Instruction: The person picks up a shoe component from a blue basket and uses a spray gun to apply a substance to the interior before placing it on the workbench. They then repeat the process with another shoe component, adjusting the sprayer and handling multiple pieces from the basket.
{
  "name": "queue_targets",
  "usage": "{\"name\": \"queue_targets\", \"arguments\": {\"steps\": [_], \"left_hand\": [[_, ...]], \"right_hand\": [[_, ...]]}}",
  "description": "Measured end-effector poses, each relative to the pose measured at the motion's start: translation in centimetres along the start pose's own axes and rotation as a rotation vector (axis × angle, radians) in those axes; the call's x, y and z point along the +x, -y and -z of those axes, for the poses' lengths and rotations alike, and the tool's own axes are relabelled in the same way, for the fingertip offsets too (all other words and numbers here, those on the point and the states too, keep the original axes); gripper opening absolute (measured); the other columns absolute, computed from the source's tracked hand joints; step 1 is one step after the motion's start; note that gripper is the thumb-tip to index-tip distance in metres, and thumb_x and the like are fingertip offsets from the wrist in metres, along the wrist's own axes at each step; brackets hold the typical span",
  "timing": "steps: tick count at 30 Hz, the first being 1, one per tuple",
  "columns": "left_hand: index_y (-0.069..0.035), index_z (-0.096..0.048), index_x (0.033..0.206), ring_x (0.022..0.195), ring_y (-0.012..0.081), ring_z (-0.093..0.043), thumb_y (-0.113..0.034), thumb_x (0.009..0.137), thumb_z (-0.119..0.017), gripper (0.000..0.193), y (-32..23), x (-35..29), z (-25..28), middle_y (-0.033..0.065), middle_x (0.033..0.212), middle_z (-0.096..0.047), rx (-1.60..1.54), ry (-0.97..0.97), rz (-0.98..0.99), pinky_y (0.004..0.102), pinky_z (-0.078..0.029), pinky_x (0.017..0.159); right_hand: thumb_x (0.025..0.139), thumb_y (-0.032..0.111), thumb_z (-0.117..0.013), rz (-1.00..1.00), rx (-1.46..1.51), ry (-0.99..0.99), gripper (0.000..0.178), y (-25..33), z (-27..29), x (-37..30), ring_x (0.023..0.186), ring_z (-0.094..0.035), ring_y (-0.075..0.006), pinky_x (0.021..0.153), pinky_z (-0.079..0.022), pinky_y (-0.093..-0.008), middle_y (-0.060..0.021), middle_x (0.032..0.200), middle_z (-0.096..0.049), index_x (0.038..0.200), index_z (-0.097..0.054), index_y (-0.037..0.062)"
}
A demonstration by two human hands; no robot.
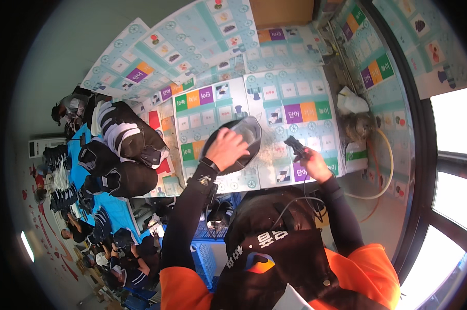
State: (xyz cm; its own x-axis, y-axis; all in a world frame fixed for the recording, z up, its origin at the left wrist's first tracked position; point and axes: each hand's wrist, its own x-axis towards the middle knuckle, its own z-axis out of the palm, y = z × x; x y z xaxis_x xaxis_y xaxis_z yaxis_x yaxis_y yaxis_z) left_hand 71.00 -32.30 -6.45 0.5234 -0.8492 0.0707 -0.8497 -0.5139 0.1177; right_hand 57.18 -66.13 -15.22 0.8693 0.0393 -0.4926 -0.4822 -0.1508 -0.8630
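Note:
A dark cap [247, 158] lies tilted on the printed sheets of the worktable, and its grey inside [250, 130] faces up and to the right. My left hand [226, 148] rests on it with bent fingers gripping its edge, a dark band around the wrist. To the right, above the table's near part, my right hand [314, 164] is closed around a small black handheld tool [295, 146], whose exact kind I cannot make out. The tool's tip points up and left, apart from the cap. A thin cable hangs below that hand.
Stacked dark and white caps [127, 139] stand left of the worktable. Upright printed panels [192, 41] close off the back. On the right are a white crumpled bag [353, 101] and a pale hose [390, 160]. A blue crate [205, 258] is below; co-workers [135, 266] sit at lower left.

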Motion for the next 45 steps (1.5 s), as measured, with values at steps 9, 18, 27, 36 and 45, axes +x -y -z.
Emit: {"name": "queue_targets", "arguments": {"steps": [9, 18, 27, 36, 45], "left_hand": [[0.001, -0.057, 0.135, 0.121, 0.0439, -0.062, -0.031, 0.093, -0.072, 0.055, -2.3, -6.0, -9.7, 0.0266, 0.120, -0.066, -0.146, -0.297, 1.378, 0.0557, -0.048, 0.105], [-0.008, -0.075, 0.104, 0.084, 0.0369, -0.071, -0.013, 0.087, -0.064, 0.021, 1.9, 1.7, 2.5, 0.0154, 0.095, -0.073, 0.218, 0.029, 0.571, 0.0449, -0.059, 0.075], [-0.009, -0.080, 0.090, 0.090, 0.0351, -0.074, -0.027, 0.087, -0.076, 0.019, 2.4, 11.3, -9.3, 0.0152, 0.090, -0.076, 0.080, 0.345, 0.384, 0.0464, -0.059, 0.081], [-0.009, -0.079, 0.091, 0.095, 0.0342, -0.071, -0.028, 0.087, -0.078, 0.020, 2.7, 12.1, -9.1, 0.0130, 0.091, -0.075, 0.023, 0.353, 0.376, 0.0457, -0.057, 0.085], [-0.008, -0.079, 0.091, 0.092, 0.0352, -0.072, -0.027, 0.088, -0.077, 0.019, 3.1, 11.6, -9.6, 0.0146, 0.091, -0.075, 0.027, 0.350, 0.384, 0.0471, -0.058, 0.084]], "right_hand": [[0.085, 0.002, -0.059, -0.044, 0.016, 0.041, 0.034, 2.1, 0.6, -1.3, 0.082, -0.066, -0.0105, 0.077, -0.052, -0.0268, 0.0002, 0.096, -0.078, 0.116, -0.071, 0.0069], [0.082, -0.005, -0.055, 0.095, 0.153, 0.099, 0.037, 5.0, 2.6, -0.9, 0.091, -0.065, -0.0104, 0.081, -0.051, -0.0268, -0.0026, 0.097, -0.076, 0.115, -0.069, 0.0006], [0.086, 0.020, -0.072, 0.127, -0.192, 0.091, 0.034, 4.2, -1.3, 0.9, 0.095, -0.073, -0.0396, 0.085, -0.056, -0.0446, -0.0215, 0.097, -0.075, 0.116, -0.070, 0.0028], [0.092, 0.015, -0.049, 0.265, -0.424, 0.015, 0.025, 3.2, -6.0, 2.6, 0.088, -0.068, -0.0496, 0.081, -0.054, -0.0579, -0.0280, 0.088, -0.070, 0.099, -0.072, 0.0047], [0.091, 0.019, -0.052, 0.203, -0.480, 0.030, 0.024, 3.8, -5.4, 1.7, 0.087, -0.069, -0.0497, 0.082, -0.053, -0.0598, -0.0276, 0.086, -0.070, 0.098, -0.070, 0.0045]]}}
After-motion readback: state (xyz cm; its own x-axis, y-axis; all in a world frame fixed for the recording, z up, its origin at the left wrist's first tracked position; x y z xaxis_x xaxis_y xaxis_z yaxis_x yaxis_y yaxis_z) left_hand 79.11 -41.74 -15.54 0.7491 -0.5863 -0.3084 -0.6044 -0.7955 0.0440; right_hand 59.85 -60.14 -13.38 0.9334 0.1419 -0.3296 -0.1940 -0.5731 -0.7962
